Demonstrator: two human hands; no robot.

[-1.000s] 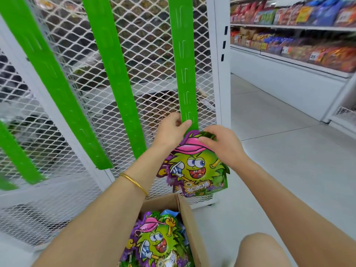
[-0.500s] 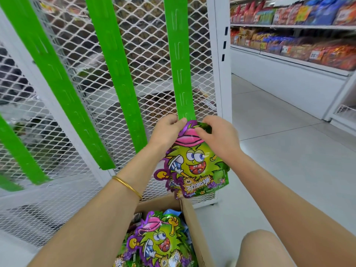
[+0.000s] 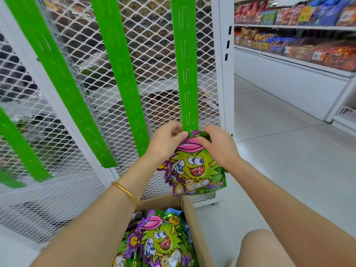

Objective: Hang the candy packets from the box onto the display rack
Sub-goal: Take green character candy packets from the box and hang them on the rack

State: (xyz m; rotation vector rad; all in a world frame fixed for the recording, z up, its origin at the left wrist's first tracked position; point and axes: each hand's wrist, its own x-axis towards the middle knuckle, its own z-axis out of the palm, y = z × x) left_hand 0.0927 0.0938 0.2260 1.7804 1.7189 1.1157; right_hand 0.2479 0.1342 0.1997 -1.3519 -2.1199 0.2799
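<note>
Left hand [image 3: 167,140] and right hand [image 3: 217,145] both pinch the top edge of the candy packet [image 3: 194,170]. Green strip [image 3: 185,74] ends between the fingertips. The packet's yellow lettering is unreadable. Box [image 3: 194,224] sits below the grip. Shelf tag [image 3: 316,55] up right reads "25".

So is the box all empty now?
No, the cardboard box has more candy packets lying in it, below the held packet at the green strip.

Pale tiled floor [image 3: 289,170] bears the cardboard box [image 3: 192,224]; white mesh rack [image 3: 226,93] stands just beside it.
</note>
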